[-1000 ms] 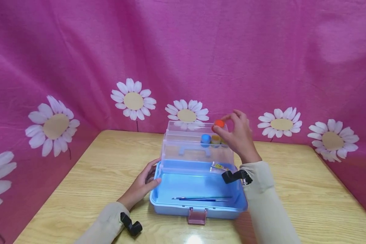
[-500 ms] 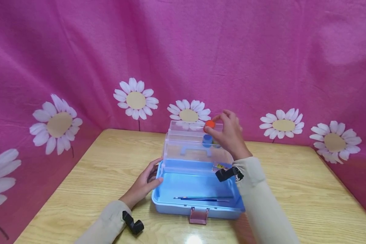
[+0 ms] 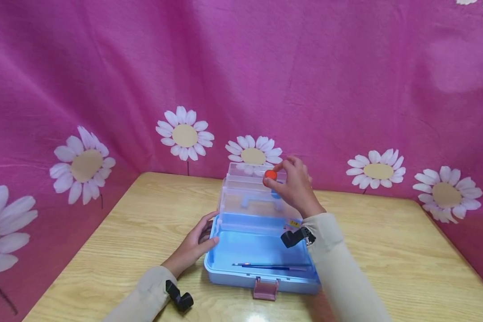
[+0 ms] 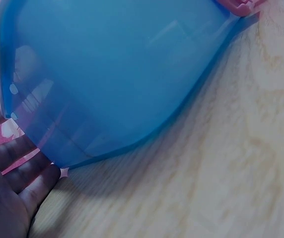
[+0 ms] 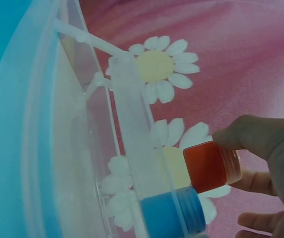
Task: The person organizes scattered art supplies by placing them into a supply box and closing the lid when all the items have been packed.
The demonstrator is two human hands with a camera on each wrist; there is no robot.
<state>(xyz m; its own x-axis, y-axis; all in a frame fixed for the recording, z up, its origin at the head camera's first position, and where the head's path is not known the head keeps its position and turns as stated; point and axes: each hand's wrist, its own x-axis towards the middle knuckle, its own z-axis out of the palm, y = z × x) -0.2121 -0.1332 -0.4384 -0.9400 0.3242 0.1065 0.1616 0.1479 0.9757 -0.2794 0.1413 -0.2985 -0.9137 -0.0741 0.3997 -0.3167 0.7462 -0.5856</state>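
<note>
In the head view my right hand [image 3: 295, 188] pinches a small orange-red paint pot [image 3: 270, 175] between thumb and fingers, above the raised clear tray. The right wrist view shows this red pot [image 5: 205, 166] just over a blue paint pot [image 5: 163, 217] in the tray [image 5: 132, 114]. My left hand [image 3: 192, 247] rests against the left side of a blue storage box [image 3: 229, 276], its thumb at the rim. From the left wrist view, its straight fingers [image 4: 25, 168] touch the outer wall. The lid stands raised.
Thin paintbrushes [image 3: 265, 266] lie on the box floor. A small packet with a yellow label [image 3: 294, 223] is by the right sleeve. The pink latch [image 3: 265, 290] hangs at the front. Behind the wooden table [image 3: 386, 250] hangs a magenta flowered cloth [image 3: 326, 89].
My right hand has moved left with the red pot and come a little lower, and now covers much of the blue pot in the head view. The left hand stays at the box.
</note>
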